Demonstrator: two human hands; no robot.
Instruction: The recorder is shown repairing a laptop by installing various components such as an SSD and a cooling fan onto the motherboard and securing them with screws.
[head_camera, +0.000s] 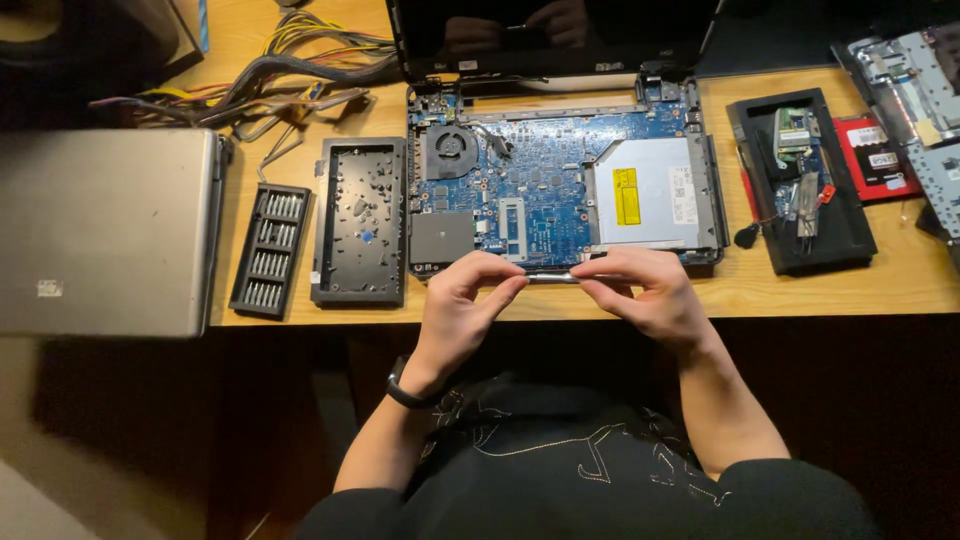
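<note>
Opened laptop (560, 190) mid-table, bit rack (271, 250) and tray (361, 220) left, parts tray (805, 180) right.

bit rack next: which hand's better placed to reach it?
Left, probably. The bit rack lies left of the open laptop base, on the left hand's side. Both hands, right hand included, hold the slim metal tool.

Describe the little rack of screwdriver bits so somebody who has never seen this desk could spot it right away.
Start at the opened laptop with its blue circuit board in the middle of the wooden desk. Left of it lies a black screw tray, and left of that, slightly tilted, the bit rack. It alone holds rows of small silver bits in a narrow black holder.
</note>
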